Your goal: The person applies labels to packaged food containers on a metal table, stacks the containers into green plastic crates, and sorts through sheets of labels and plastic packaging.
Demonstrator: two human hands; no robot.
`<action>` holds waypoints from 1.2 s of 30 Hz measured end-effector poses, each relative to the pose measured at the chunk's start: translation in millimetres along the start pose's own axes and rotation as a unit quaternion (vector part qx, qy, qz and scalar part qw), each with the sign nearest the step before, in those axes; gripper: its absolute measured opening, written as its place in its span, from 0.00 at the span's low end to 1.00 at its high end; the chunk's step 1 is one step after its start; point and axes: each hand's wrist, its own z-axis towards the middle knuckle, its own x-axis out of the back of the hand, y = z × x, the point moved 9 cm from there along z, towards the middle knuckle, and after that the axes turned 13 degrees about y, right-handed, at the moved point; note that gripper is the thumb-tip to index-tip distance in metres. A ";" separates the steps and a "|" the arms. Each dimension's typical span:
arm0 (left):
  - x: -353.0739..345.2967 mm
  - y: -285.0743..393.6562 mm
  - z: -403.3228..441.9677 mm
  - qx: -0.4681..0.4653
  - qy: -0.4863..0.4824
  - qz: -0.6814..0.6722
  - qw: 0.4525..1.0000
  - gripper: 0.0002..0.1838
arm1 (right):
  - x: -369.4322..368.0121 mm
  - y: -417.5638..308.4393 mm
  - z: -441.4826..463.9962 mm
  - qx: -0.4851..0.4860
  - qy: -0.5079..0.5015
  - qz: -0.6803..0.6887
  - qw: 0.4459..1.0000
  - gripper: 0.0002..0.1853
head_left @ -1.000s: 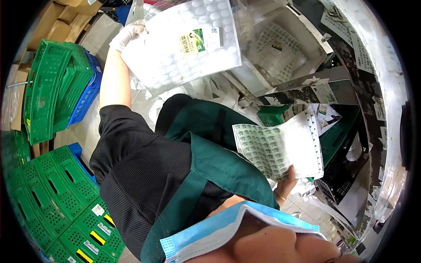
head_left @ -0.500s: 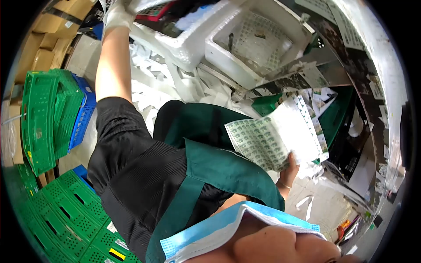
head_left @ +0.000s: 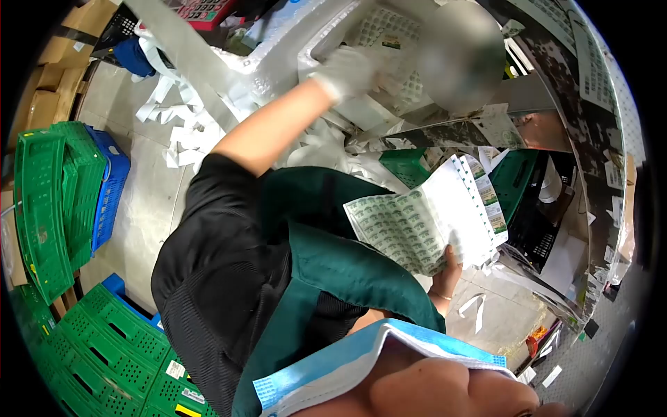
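My left hand (head_left: pixel 344 75), in a white glove, is smeared by motion over the white foam box (head_left: pixel 316 45); its fingers are unclear. Beside it inside the box lies a clear patterned bag (head_left: pixel 389 31) with a small label. In my bare right hand (head_left: pixel 447 276) are folded sheets of green-printed labels (head_left: pixel 399 226), with the thumb on top. The sheets are in front of the green apron (head_left: pixel 361 267), and their white part (head_left: pixel 458 201) faces up.
Green crates (head_left: pixel 108 347) and a blue crate (head_left: pixel 111 191) stand at the left. White paper strips (head_left: pixel 184 142) litter the floor. A metal ledge (head_left: pixel 479 125) and a dark green crate (head_left: pixel 514 181) are at the right. A blurred round patch hides part of the upper right.
My left hand has swung from the upper left to the foam box, and the bag seen in it a second ago is no longer visible there. My right hand still holds the sheets.
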 end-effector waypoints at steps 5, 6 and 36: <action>-153.7 -31.6 49.3 0.018 -0.277 0.216 0.936 0.25 | 39.0 28.8 5.8 -0.046 0.047 0.029 0.997 0.30; -148.2 -22.1 71.2 -0.041 -0.007 0.246 0.968 0.22 | 41.5 30.7 5.2 -0.044 0.044 0.037 0.997 0.30; 155.1 -27.4 -59.8 0.103 0.385 -0.293 0.869 0.08 | 102.1 -106.8 3.9 0.100 0.044 0.232 0.967 0.17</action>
